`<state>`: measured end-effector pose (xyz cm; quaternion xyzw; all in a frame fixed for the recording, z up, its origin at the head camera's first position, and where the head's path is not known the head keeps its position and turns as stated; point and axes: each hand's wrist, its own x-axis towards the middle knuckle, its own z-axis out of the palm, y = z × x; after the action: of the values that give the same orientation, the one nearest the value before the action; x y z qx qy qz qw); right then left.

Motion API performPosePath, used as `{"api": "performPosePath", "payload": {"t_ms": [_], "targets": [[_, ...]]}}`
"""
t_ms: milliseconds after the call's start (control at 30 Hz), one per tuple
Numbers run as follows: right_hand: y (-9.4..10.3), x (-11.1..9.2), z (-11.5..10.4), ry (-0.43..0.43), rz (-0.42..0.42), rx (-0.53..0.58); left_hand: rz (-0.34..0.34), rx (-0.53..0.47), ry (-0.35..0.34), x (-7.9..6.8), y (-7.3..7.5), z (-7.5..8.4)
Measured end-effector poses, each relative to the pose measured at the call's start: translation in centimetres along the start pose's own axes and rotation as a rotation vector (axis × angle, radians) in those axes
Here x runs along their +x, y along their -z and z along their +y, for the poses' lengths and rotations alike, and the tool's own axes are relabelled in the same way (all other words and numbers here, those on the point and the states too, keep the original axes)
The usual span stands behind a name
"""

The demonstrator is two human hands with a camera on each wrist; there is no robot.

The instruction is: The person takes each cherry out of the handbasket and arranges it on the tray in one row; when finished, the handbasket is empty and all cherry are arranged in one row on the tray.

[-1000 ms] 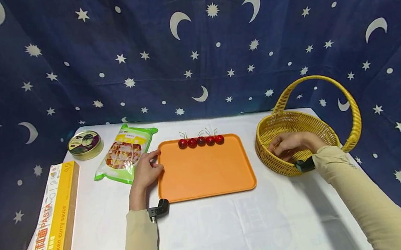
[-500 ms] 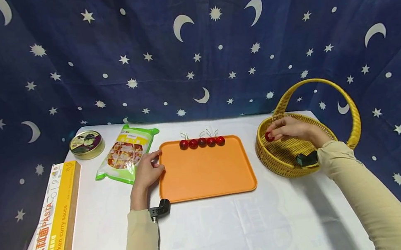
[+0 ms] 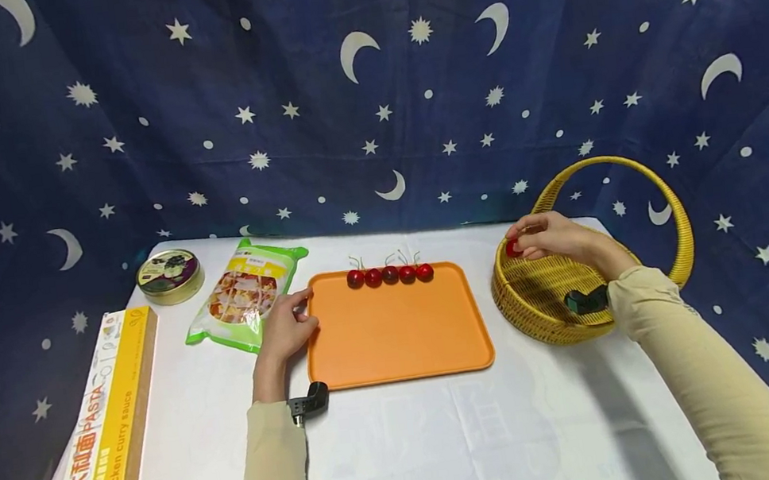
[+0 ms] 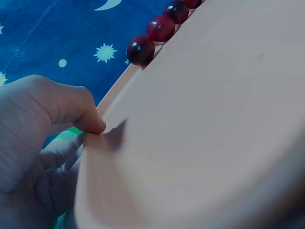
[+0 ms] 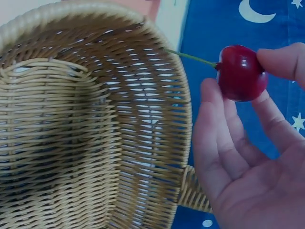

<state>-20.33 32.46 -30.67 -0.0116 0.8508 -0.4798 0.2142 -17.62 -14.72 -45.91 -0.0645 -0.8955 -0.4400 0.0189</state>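
Note:
My right hand (image 3: 556, 240) pinches a red cherry (image 5: 241, 74) between thumb and fingers, above the far left rim of a yellow wicker basket (image 3: 534, 320). The cherry's green stem (image 5: 193, 58) points toward the basket in the right wrist view. On an orange tray (image 3: 396, 331), several dark red cherries (image 3: 390, 274) sit in a row along the far edge, stems pointing away. My left hand (image 3: 283, 328) grips the tray's left rim near its far corner. In the left wrist view one fingertip (image 4: 97, 125) presses the rim from above, the other fingers lying outside it.
Left of the tray lies a green and yellow food bag (image 3: 247, 293). Beyond it stands a round tin (image 3: 170, 276). A long yellow pasta box (image 3: 107, 418) lies at the table's left. The basket's tall handle (image 3: 677, 220) arches up beside my right forearm.
My right hand has risen from inside the basket with a cherry and moved to its far left rim. My left hand stays at the tray's edge. The head view has shifted slightly.

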Motion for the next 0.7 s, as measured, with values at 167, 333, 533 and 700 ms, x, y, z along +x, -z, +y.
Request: {"api": "performPosePath", "payload": {"t_ms": [167,333,533,700], "targets": [[-0.4,0.6,-1.0,0.047,0.056,0.045,0.002,0.005,0.002,0.1,0.1,-0.1],[-2.9,2.1,-1.2,0.076,0.110,0.057,0.003,0.004,0.011,0.1,0.1,-0.2],[-7.8,5.0,-0.2,0.090,0.250,-0.014,0.003,0.000,0.009,0.0,-0.1,-0.1],[-10.9,7.1,0.1,0.054,0.375,-0.040,-0.004,-0.001,0.017,0.1,-0.2,-0.1]]}}
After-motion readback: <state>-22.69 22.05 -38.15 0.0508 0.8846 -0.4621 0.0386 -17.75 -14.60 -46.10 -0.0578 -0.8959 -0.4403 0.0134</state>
